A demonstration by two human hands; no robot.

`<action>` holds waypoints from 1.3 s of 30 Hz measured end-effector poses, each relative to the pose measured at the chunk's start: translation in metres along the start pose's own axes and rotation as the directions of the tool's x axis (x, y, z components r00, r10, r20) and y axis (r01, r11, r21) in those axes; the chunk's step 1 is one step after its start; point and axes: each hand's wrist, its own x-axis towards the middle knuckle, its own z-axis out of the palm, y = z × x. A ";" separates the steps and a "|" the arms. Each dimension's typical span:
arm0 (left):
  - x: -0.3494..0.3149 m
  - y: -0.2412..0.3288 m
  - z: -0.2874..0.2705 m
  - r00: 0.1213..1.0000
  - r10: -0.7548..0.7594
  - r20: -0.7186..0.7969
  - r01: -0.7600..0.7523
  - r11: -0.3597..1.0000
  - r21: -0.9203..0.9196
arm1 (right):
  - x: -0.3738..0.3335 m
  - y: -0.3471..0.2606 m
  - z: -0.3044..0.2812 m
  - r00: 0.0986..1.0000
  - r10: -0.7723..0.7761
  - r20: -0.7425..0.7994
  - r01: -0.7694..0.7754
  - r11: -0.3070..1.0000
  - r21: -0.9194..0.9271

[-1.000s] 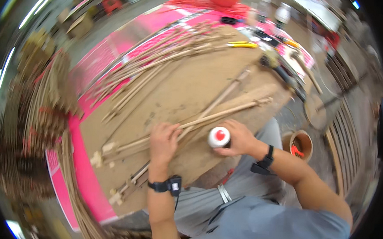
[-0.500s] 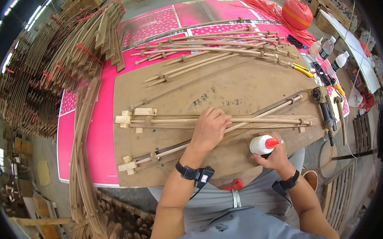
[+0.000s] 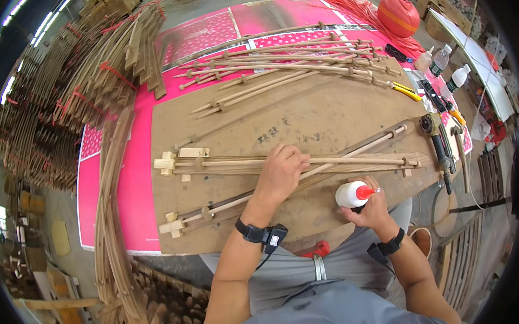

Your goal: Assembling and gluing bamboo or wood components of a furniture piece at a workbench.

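My left hand (image 3: 281,170) is closed over the middle of a thin wooden rod (image 3: 354,161), its fingertips pinched together there. The rod lies along a brown wooden strip (image 3: 235,167), with light wooden blocks (image 3: 165,163) at its left end. In my right hand (image 3: 375,209), a white squeeze bottle with a red nozzle cap (image 3: 351,195) is held tilted, nozzle toward the right. A second rod-and-strip piece (image 3: 231,206) slants across the board, crossing the first just right of my left hand. Its lower-left end also has small blocks (image 3: 173,224).
Several knobbed wooden rods (image 3: 289,63) lie across the far side of the brown board (image 3: 244,116). A power tool (image 3: 437,150), a hammer (image 3: 460,156) and yellow-handled pliers (image 3: 407,92) line the right. Plastic bottles (image 3: 439,60) stand beyond. Stacked wooden strips (image 3: 43,95) crowd the left.
The whole view has shifted very slightly. Both hands keep their places and grips, on the rod and on the bottle.
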 end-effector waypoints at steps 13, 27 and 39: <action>0.001 -0.018 -0.001 0.999 0.045 0.025 -0.050 0.976 0.212 | 0.002 0.004 -0.001 1.000 0.004 0.001 -0.004 0.995 0.102; -0.001 -0.019 0.003 0.996 -0.022 0.083 0.013 0.994 0.109 | -0.010 0.002 -0.007 0.999 -0.013 -0.052 0.023 0.980 0.199; 0.001 -0.015 0.001 0.998 -0.032 0.061 0.027 0.996 0.082 | -0.073 -0.036 0.010 0.656 0.222 0.722 -0.631 -0.363 0.685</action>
